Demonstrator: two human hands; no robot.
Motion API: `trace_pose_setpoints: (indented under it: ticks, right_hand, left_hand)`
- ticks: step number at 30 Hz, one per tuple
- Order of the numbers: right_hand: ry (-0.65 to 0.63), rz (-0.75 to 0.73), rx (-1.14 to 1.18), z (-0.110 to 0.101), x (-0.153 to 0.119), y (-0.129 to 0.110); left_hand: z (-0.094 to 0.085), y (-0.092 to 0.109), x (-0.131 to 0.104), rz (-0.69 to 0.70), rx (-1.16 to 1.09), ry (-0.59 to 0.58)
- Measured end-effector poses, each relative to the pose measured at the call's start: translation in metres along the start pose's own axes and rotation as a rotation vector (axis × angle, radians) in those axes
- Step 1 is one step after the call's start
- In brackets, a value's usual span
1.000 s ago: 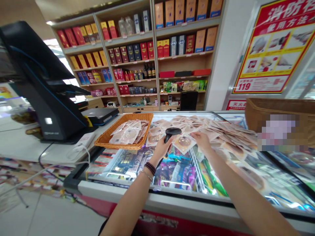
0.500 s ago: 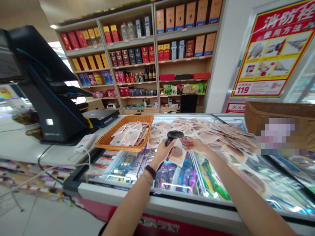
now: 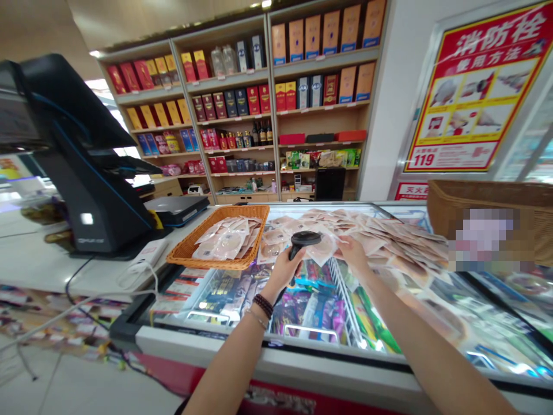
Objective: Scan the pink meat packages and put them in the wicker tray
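Observation:
My left hand (image 3: 283, 271), with a dark bead bracelet at the wrist, is wrapped round the handle of a black handheld scanner (image 3: 306, 237). Just right of the scanner head, my right hand (image 3: 352, 252) pinches the edge of a clear, flat packet (image 3: 322, 249). Many similar flat packets (image 3: 384, 233) lie spread and overlapping on the glass freezer top behind and to the right of my hands. An orange wicker basket (image 3: 178, 257) to the left holds several more packets.
Colourful bags (image 3: 309, 305) show inside the freezer below my hands. A black screen stand (image 3: 103, 213) and a flat dark device (image 3: 177, 208) are on the left counter, with a white cable (image 3: 158, 282). A brown woven basket (image 3: 449, 202) stands at the right. Shelves of boxes rise behind.
My right hand has moved the packet up from below the scanner to its right side, turning it over. My left hand keeps hold of the scanner, nearly in place.

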State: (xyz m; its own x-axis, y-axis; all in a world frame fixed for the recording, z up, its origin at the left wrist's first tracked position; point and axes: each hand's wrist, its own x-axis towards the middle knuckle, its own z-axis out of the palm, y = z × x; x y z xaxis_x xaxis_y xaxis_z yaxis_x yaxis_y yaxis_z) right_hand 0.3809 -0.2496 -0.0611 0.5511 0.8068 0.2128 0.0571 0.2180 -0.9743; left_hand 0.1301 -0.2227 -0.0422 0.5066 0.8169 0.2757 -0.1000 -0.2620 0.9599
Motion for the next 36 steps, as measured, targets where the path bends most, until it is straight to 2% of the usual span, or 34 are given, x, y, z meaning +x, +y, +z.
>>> trace_pose_setpoints:
  ticks: [4,7,15,23,27,30,32,36]
  right_hand:
    - [0.073,0.039,-0.076,0.003,-0.003,0.004]
    - [0.084,0.015,-0.153,0.004,-0.004,0.005]
    - [0.09,-0.017,-0.169,0.005,-0.009,0.002]
    - [0.119,-0.052,-0.255,0.004,-0.011,-0.004]
    - [0.138,-0.057,-0.046,0.007,-0.009,-0.009]
    - [0.173,-0.032,0.174,0.015,0.001,-0.01]
    - [0.175,-0.003,0.275,0.026,0.012,-0.01]
    - [0.134,0.051,0.385,0.072,0.034,-0.014]
  left_hand:
    - [-0.001,0.002,-0.001,-0.025,-0.032,0.014]
    - [-0.002,0.005,-0.002,-0.035,-0.048,0.023]
    - [-0.003,0.004,-0.004,-0.017,-0.004,-0.004]
    - [-0.003,0.007,-0.006,-0.022,-0.025,0.034]
    - [-0.006,0.017,-0.003,0.001,-0.09,0.085]
    - [-0.018,0.029,0.0,0.027,-0.143,0.152]
    - [-0.033,0.039,0.002,0.059,-0.168,0.204]
    - [-0.076,0.058,-0.001,0.124,-0.122,0.34]
